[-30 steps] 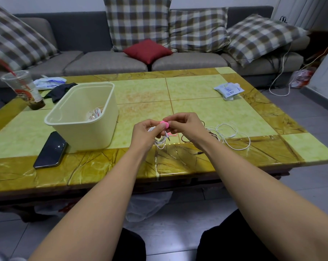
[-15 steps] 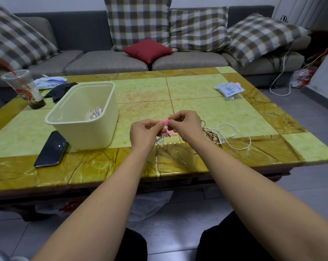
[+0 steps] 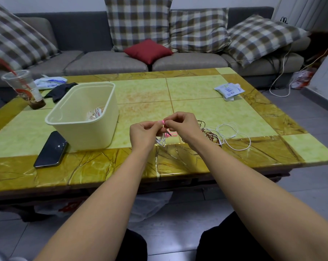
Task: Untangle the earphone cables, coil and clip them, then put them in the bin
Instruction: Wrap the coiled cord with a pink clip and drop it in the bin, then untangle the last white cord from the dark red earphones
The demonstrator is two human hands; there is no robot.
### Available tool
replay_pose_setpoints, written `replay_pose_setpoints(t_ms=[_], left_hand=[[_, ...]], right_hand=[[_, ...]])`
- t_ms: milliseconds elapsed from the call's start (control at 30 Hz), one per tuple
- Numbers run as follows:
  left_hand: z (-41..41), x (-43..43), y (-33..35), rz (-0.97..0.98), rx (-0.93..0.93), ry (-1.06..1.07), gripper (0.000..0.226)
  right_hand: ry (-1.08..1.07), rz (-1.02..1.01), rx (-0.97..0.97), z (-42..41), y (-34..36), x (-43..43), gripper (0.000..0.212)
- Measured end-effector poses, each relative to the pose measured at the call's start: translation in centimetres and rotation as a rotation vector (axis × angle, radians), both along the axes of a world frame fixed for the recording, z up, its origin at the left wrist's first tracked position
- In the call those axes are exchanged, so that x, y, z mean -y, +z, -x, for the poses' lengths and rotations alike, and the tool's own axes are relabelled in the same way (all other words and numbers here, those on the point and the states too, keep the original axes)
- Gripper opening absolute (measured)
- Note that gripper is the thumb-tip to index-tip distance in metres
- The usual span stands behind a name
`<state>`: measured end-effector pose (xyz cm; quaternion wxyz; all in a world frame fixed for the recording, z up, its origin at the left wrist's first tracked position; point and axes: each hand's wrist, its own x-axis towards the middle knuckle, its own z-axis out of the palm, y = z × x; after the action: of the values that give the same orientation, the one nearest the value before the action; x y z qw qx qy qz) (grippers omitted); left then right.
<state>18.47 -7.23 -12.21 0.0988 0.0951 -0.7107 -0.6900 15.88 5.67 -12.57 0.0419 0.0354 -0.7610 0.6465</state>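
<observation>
My left hand grips a small coil of white earphone cable that hangs below its fingers. My right hand pinches a pink clip right against the left hand's fingertips. Both hands hover over the near middle of the table. To the right lie a tangled brown cable and a loose white earphone cable on the tabletop. The cream bin stands to the left, with coiled cables inside it.
A black phone lies at the bin's near left. A plastic cup, a dark cloth and a packet sit at the far left. A white packet lies far right. A sofa stands behind the table.
Both hands stay together in the same spot, working the pink clip at the white coil. My view has shifted slightly; the brown cable now shows beside my right wrist.
</observation>
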Motion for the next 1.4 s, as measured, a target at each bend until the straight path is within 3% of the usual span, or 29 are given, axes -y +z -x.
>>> replay_pose_setpoints(t_ms=[200,500,800,967,1167,1300,1400], left_hand=[[-0.2,0.3,0.0,-0.028,-0.005,-0.106,0.012],[0.0,0.5,-0.2,0.009,0.002,-0.173,0.016],[0.4,2.1,-0.4,0.207,-0.011,-0.206,0.023],[0.3,4.0,0.6,0.268,-0.015,-0.125,0.014],[0.7,8.2,5.9,0.119,-0.057,-0.025,0.015],[2.4,12.6,8.0,0.133,-0.14,0.142,0.013],[3.5,15.4,7.8,0.274,-0.092,0.199,0.023]], right_hand=[[0.023,0.071,-0.025,0.1,-0.1,-0.6,0.013],[0.052,0.02,-0.02,0.1,-0.3,-0.9,0.013],[0.112,0.052,0.101,0.4,0.0,0.0,0.011],[0.314,0.062,0.309,0.1,1.1,2.6,0.024],[0.296,0.46,0.333,1.2,2.9,7.8,0.04],[0.314,0.338,0.36,1.9,2.8,11.0,0.038],[0.367,0.232,0.357,2.4,2.3,12.7,0.037]])
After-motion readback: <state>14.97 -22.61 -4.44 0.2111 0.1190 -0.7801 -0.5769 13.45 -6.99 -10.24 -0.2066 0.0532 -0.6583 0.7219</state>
